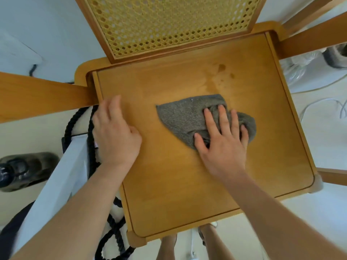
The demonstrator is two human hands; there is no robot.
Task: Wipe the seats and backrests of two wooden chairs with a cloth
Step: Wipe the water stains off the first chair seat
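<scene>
A wooden chair fills the view, its flat seat below me and its cane-weave backrest at the top. A grey cloth lies on the seat right of centre. My right hand presses flat on the cloth with fingers spread. My left hand rests on the seat's left edge, next to the left armrest, fingers loosely bent and holding nothing. A damp patch with darker spots shows on the seat beyond the cloth.
The right armrest runs off at the upper right. A black rope and a white panel sit left of the chair, a dark shoe farther left. White cables and plastic wrap lie on the pale floor at right.
</scene>
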